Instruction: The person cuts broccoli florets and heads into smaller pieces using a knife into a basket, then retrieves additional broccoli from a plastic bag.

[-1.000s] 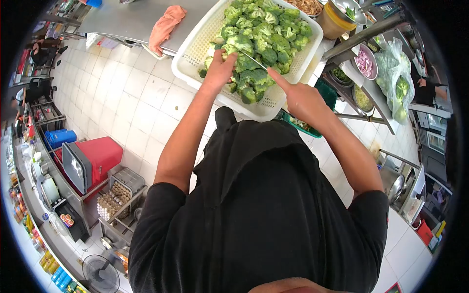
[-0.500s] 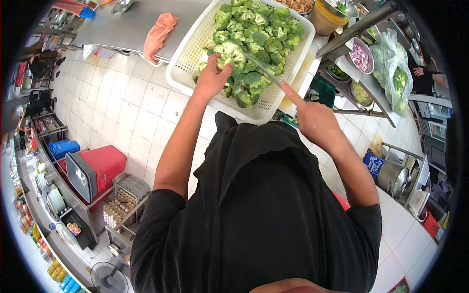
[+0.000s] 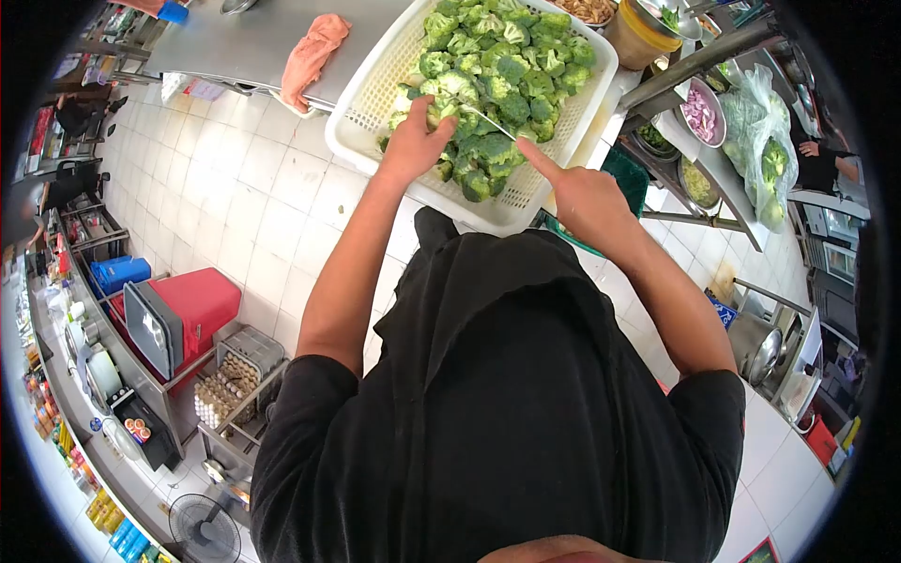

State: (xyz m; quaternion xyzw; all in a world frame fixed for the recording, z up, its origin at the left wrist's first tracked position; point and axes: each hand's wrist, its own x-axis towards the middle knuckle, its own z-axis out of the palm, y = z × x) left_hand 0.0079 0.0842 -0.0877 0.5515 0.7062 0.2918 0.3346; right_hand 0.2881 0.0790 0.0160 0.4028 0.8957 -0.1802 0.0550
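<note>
My left hand grips a head of broccoli over the left part of a white perforated basket. In my right hand is a knife, my index finger stretched along it and its blade pointing up and left to the held broccoli. The handle is hidden inside my fist. Many cut broccoli florets fill the middle and right of the basket.
Left of the basket, an orange cloth lies on a steel table. At the right are a brown tub, a bowl of chopped purple onion and a plastic bag of greens. A co-worker's hand shows far right.
Half a second ago the broad side of the blade showed beside the broccoli; now it looks thin, its tip near the stems. My right hand has shifted slightly up and left. The view has shifted slightly.
</note>
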